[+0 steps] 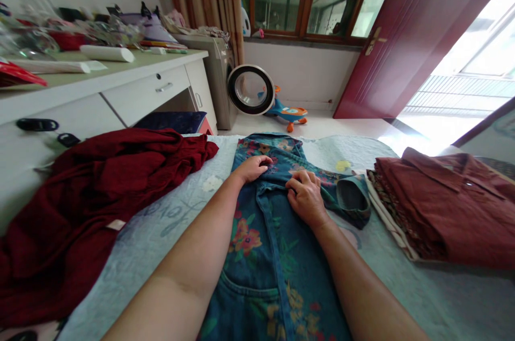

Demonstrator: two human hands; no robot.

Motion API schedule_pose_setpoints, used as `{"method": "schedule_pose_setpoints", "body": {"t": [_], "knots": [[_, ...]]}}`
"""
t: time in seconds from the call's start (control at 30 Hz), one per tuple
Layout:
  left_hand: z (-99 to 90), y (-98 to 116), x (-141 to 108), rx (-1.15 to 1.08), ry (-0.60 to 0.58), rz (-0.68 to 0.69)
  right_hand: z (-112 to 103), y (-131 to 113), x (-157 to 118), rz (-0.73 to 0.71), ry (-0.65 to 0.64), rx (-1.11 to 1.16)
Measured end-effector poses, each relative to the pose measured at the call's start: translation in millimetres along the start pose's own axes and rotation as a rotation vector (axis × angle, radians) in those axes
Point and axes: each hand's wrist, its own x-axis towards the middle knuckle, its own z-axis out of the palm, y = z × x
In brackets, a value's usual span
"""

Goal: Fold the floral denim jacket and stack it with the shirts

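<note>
A blue denim garment with a flower print lies lengthwise before me, with a sleeve folded across its upper part. The sleeve's wide cuff rests to the right. On the upper left of the cloth sits my left hand, its fingers slightly bent and thumb a little apart, touching the fabric. My right hand presses bent fingers into the cloth near the base of the sleeve, gripping it; its fingertips are partly hidden. Lower down, a curved pocket and a long seam show.
A crumpled dark red garment lies left on the light bedspread. Folded clothes are stacked at right. Beyond stand a cluttered white desk, a washing machine with its round door swung out, a ride-on toy and a red door.
</note>
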Motion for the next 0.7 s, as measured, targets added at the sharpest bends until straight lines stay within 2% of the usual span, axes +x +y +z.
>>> {"method": "schedule_pose_setpoints", "body": {"t": [0.1, 0.3, 0.47, 0.57, 0.7], "knots": [[-1.0, -1, -1, 0.200, -0.051, 0.070, -2, -2, -1, -0.006, -0.030, 0.005], [9.7, 2, 0, 0.496, 0.008, 0.007, 2, 0, -2, -0.038, -0.093, 0.070], [15.6, 1, 2, 0.643, 0.099, -0.017, -4, 11, 2, 0.029, 0.059, 0.093], [17.2, 1, 3, 0.705, 0.090, -0.101, -16, 23, 6, 0.141, 0.160, -0.058], [18.1, 2, 4, 0.732, 0.032, -0.183, -36, 40, 10, 0.306, 0.200, -0.289]]}}
